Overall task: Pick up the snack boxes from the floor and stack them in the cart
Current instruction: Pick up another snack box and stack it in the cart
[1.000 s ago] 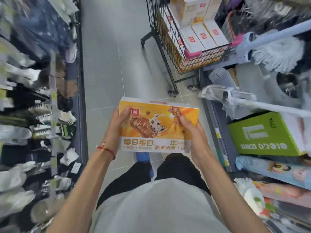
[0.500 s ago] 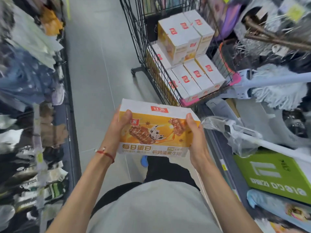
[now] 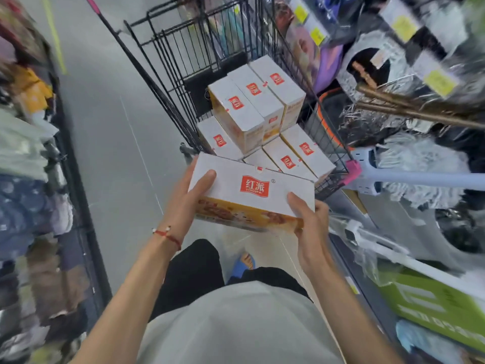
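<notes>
Tipped forward and carried nearer to the cart since half a second ago: white-and-orange cardboard snack box (image 3: pixel 252 190), white top face with red logo now turned up, orange picture side facing down and toward the body. Held in the air between both grips, just short of the near rim of the black wire shopping cart (image 3: pixel 183 61), not yet set down.

Left grip (image 3: pixel 189 198) curled round the box's left end, thumb flat on the white top, fingers hidden underneath. Right grip (image 3: pixel 309 224) curled round the right end, thumb on the top near the corner, fingers tucked under the orange side.

Directly beyond the grips, inside the cart: three matching white boxes stacked high (image 3: pixel 252 101), side by side and touching; nearer to the grips and lower, a row of matching boxes (image 3: pixel 291 158) lying flat, partly hidden behind the held box.

On the wrist behind the left grip: thin red string bracelet (image 3: pixel 168 236). Below the grips: grey tiled floor (image 3: pixel 105 153) and a blue sandal (image 3: pixel 244 264). Right of the right grip: white mop head on a pale blue handle (image 3: pixel 420 158); lower down, a bright green carton (image 3: pixel 433 306). Left of the left grip: blurred shelf of folded clothing (image 3: pixel 23 153).
</notes>
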Motion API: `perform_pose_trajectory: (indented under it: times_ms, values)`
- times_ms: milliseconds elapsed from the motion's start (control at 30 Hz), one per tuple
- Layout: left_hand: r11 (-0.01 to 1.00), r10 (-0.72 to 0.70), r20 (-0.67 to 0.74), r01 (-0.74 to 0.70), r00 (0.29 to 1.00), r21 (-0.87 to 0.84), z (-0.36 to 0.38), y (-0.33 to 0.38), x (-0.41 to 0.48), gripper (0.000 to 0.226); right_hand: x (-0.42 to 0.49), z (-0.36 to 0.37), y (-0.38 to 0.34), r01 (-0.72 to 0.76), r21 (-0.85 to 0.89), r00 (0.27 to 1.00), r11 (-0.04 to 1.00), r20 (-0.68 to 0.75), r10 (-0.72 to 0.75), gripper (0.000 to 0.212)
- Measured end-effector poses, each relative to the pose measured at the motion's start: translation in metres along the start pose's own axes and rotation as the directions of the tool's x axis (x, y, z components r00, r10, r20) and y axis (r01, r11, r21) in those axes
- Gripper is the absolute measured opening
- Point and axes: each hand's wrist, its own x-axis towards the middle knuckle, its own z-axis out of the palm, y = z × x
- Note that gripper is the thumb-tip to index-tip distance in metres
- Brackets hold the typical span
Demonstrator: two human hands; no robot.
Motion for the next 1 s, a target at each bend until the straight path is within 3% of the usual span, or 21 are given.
perform_pose_trajectory:
  times_ms: [200, 433, 600, 867, 1000]
  values:
    - [0.998, 0.012, 0.108, -0.020, 0.994, 0.066, -0.006, 0.037, 0.094, 0.055, 0.036, 0.030, -0.016, 0.015, 0.044, 0.993, 0.999, -0.117, -0.010, 0.087]
    - [0.985, -0.091, 0.312, 0.040, 0.946, 0.166, -0.021, 0.066, 0.196, 0.050, 0.063, 0.088, -0.040, 0.001, 0.096, 0.965, 0.995, -0.262, 0.024, 0.087]
    - [0.966, -0.174, 0.449, 0.062, 0.877, 0.253, -0.042, 0.074, 0.251, 0.052, 0.078, 0.131, -0.048, -0.067, 0.169, 0.941, 0.983, -0.317, 0.118, 0.076]
    - [0.925, -0.260, 0.541, 0.045, 0.800, 0.377, -0.048, 0.081, 0.316, 0.044, 0.093, 0.182, -0.052, -0.127, 0.200, 0.909, 0.971, -0.367, 0.195, 0.077]
    - [0.891, -0.314, 0.487, 0.076, 0.815, 0.448, -0.057, 0.076, 0.343, 0.037, 0.114, 0.205, -0.051, -0.179, 0.164, 0.920, 0.970, -0.322, 0.224, 0.081]
